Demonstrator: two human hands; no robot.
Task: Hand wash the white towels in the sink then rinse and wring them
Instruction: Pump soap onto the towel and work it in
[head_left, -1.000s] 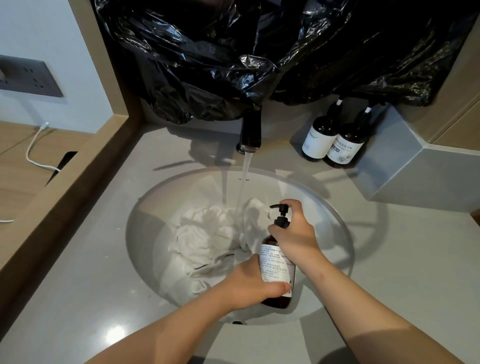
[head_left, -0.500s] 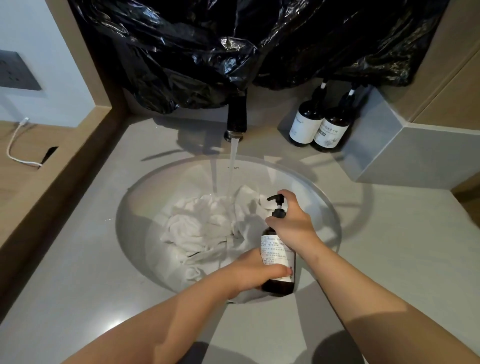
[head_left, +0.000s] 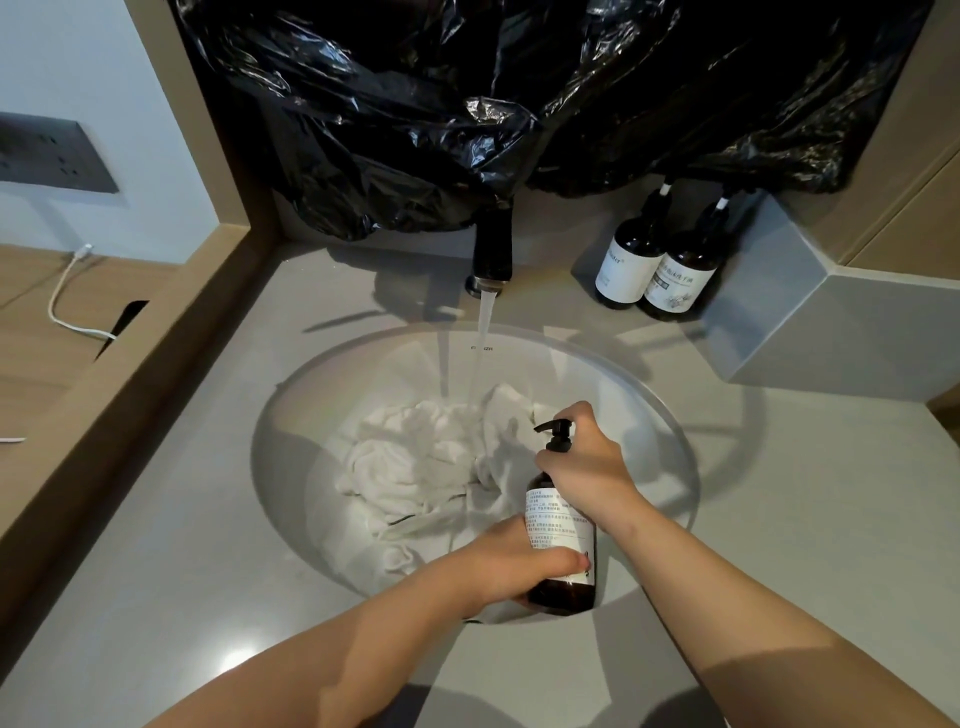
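- The white towels (head_left: 415, 467) lie bunched in the sink (head_left: 291, 415), from centre towards 9 o'clock. Water from the faucet (head_left: 492, 249) at 12 o'clock runs onto them, and they have not shifted in the last second.
- The left grip (head_left: 511, 564), at 6 o'clock, wraps round the lower body of the brown pump bottle (head_left: 561, 525), as before.
- The right grip (head_left: 582, 462) curls over the pump head, nozzle towards the towels. The head still looks raised, so soaping is probably only about to start.
- Dark glass hides how full the pump bottle is.
- At 1 o'clock two spare bottles (head_left: 628, 265) stand touching on the worktop (head_left: 182, 545).
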